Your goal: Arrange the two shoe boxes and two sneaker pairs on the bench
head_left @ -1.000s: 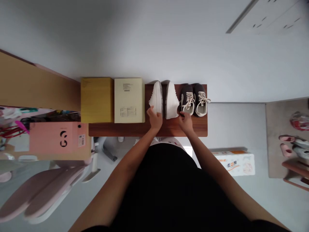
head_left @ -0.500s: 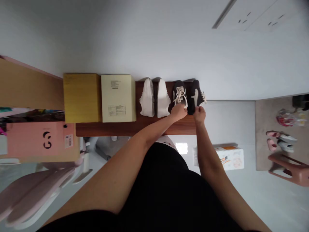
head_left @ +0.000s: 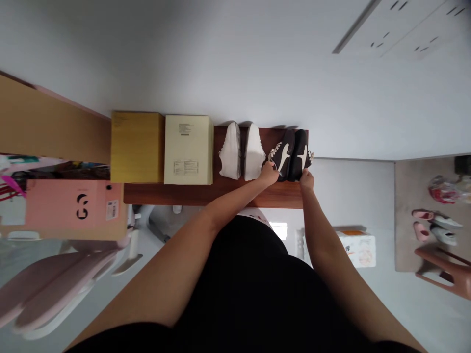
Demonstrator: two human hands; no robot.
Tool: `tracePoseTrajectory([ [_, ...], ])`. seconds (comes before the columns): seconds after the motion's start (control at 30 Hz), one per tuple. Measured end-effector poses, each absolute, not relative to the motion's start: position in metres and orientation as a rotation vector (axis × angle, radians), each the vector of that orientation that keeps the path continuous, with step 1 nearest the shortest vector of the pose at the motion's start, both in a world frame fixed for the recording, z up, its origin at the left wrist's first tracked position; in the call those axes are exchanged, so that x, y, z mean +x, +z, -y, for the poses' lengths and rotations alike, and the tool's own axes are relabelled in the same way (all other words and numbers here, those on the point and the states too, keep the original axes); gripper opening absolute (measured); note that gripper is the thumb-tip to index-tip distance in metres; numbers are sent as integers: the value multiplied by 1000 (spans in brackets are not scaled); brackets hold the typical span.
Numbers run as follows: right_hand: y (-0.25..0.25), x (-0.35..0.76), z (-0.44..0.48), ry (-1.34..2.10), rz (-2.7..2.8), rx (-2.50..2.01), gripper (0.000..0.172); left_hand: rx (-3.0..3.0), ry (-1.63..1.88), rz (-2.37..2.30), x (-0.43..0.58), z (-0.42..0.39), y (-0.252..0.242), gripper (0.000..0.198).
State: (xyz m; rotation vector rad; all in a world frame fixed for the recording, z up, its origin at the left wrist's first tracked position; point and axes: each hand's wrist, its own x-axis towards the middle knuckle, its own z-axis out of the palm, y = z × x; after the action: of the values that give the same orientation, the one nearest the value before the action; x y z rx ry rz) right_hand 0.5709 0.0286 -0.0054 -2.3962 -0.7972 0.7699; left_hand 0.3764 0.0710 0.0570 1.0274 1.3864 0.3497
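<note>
Your left hand (head_left: 270, 172) is curled shut on the heel of 1 dark shoe (head_left: 281, 154). Your right hand (head_left: 306, 179) touches the heel of the other dark shoe (head_left: 300, 153), but I cannot tell if it grips. Both shoes lie tipped on their sides at the right end of the bench (head_left: 221, 193). Steady them by the heels, square to the back edge, just clear of the 2 white shoes (head_left: 241, 157).

Shoes (head_left: 290, 154) right of boxes (head_left: 188, 149)
</note>
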Motion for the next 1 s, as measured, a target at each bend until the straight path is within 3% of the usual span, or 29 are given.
tracePoseTrajectory([
  [0.1,-2,570,-25,671,769,-2428,39,954,312,-1341,353,-60,73,28],
  [0.27,14,542,-3,218,747,-2382,39,904,216,-1324,258,-27,87,20],
  [0.33,23,521,9,246,806,-2307,42,961,236,-1456,208,-11,86,21],
  [0.5,41,444,25,708,1029,-2114,46,883,320,-1743,100,27,83,24],
  [0.73,67,293,17,1504,1447,-1780,24,960,266,-1713,25,34,85,24],
  [0.87,83,202,15,1800,1226,-1636,23,1147,341,-1661,-16,19,99,24],
  [1.0,93,133,8,1866,995,-1679,26,1206,521,-1709,-70,8,110,25],
])
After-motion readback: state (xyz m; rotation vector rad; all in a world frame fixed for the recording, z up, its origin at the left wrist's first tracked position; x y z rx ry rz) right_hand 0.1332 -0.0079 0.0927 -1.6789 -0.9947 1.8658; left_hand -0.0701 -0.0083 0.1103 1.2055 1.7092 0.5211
